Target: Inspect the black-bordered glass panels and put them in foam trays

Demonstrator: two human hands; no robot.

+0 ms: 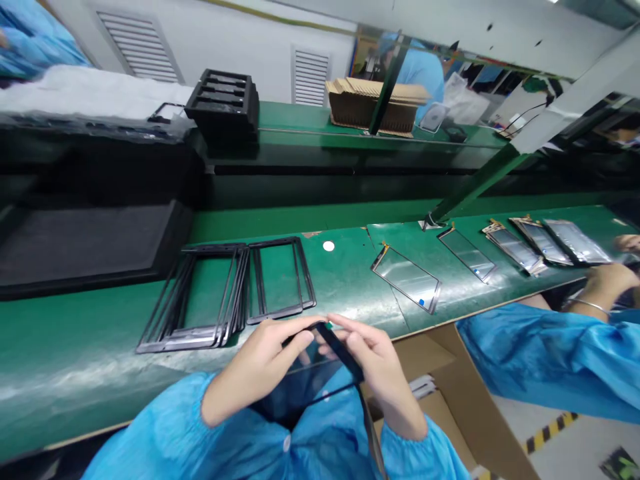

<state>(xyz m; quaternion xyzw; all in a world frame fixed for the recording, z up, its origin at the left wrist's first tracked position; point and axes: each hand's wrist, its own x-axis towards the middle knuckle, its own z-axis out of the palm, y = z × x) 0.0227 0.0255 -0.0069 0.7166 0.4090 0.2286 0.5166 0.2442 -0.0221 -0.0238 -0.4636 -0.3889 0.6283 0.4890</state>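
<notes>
Black-edged transparent panel tilts between left hand and right hand, both gripping it, its dark strip nearer the right hand.

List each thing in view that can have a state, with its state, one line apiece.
Left hand: holding the black-edged panel
Right hand: holding the same panel
Black-edged panel: held tilted
Black frames: piled, overlapping
Two clear panels: lying apart
Panels at far right: piled
Floor carton: open
Shelf carton: open, filled
</notes>
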